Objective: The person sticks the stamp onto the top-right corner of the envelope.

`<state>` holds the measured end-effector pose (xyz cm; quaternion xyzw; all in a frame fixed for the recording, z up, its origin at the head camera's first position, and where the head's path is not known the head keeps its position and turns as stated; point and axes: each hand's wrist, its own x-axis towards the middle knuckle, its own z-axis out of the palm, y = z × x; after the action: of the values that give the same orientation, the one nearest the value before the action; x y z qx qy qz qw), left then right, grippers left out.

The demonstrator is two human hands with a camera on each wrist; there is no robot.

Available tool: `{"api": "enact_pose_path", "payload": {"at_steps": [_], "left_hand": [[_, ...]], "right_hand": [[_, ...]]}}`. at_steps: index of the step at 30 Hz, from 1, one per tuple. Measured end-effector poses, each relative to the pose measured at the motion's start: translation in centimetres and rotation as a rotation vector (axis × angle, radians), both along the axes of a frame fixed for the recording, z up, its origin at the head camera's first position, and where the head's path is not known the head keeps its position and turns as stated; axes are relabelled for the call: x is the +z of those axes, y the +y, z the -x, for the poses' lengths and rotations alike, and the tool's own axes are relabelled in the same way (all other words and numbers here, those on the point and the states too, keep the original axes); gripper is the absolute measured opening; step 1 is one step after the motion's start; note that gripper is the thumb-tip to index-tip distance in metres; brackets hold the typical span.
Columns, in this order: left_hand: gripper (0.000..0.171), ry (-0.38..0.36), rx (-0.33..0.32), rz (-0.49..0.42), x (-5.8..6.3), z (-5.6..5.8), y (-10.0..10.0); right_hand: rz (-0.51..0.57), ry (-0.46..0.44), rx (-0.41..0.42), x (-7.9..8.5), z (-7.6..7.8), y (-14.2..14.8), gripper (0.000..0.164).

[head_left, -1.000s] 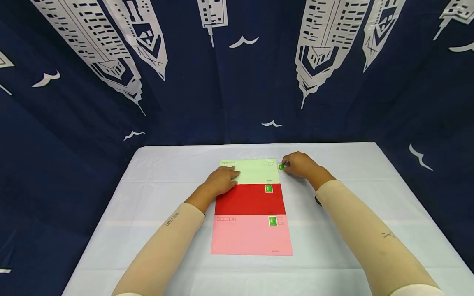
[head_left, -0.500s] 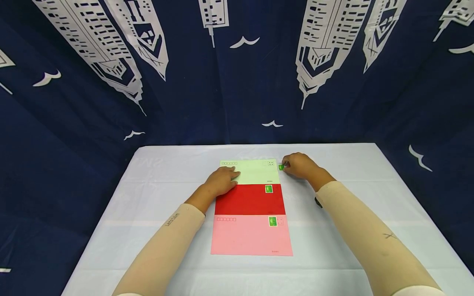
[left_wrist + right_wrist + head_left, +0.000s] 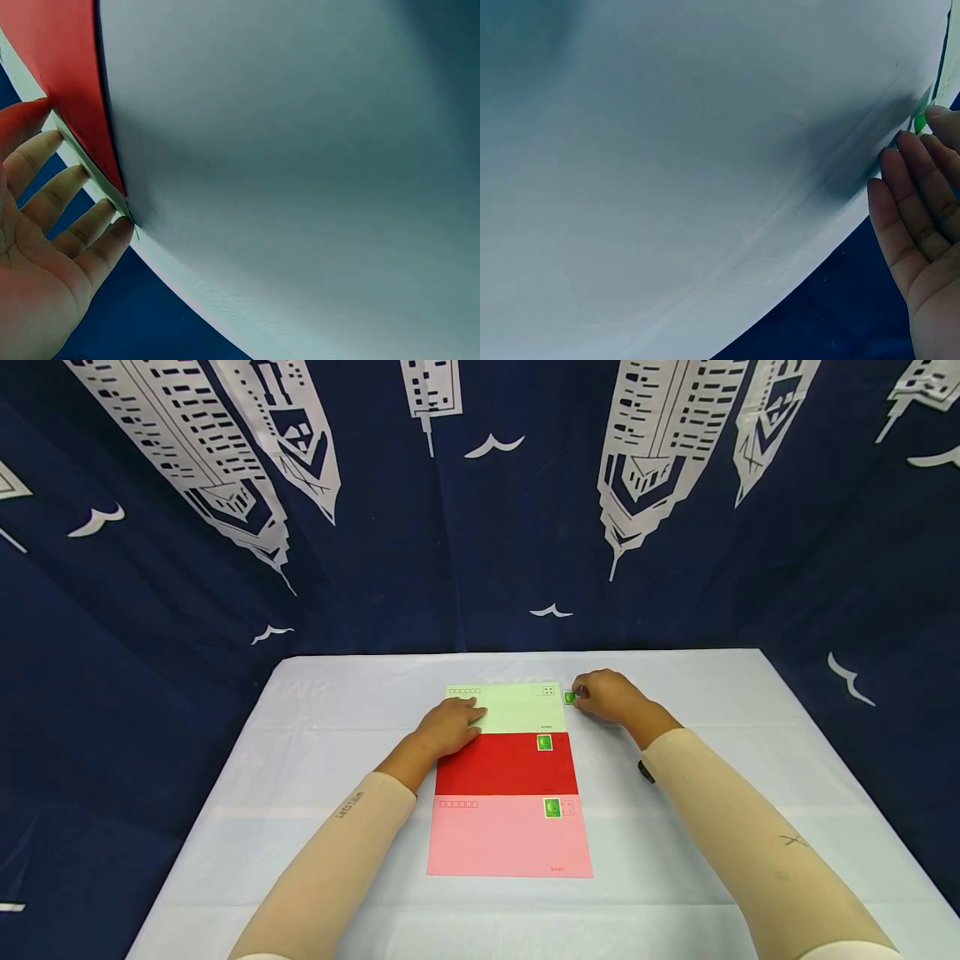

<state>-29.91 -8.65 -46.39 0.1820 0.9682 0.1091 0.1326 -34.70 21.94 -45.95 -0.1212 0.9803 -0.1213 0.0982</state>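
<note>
Three envelopes lie in a column on the table: a pale green envelope [image 3: 513,712] at the back, a red envelope [image 3: 502,766] in the middle and a pink envelope [image 3: 502,843] in front. My left hand [image 3: 447,727] rests with spread, straight fingers on the left side of the green envelope, its thumb by the red one. Just right of the green envelope's upper right corner, my right hand [image 3: 609,696] pinches a small green stamp [image 3: 570,697] between thumb and forefinger. Similar green stamps sit on the red envelope, a stamp [image 3: 544,742], and on the pink one, a stamp [image 3: 552,808].
A white cloth covers the table [image 3: 675,860] under the envelopes. Behind it hangs a dark blue curtain [image 3: 360,568] printed with white buildings and birds, meeting the table's far edge.
The stamp in my right hand has shifted very slightly away from me, beside the green envelope. My left hand has stayed in place.
</note>
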Motion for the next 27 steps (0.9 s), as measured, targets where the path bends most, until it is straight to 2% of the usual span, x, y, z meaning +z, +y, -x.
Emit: {"api": "enact_pose_path", "payload": {"at_steps": [16,27], "left_hand": [[0.05,-0.004,0.003,-0.023,-0.26,0.05,-0.15],[0.05,0.002,0.0,-0.014,-0.19,-0.01,-0.23]], "right_hand": [[0.018,-0.003,-0.004,-0.04,-0.04,-0.07,0.033],[0.031,0.045,0.024,-0.19,0.14,-0.72,0.031]]}}
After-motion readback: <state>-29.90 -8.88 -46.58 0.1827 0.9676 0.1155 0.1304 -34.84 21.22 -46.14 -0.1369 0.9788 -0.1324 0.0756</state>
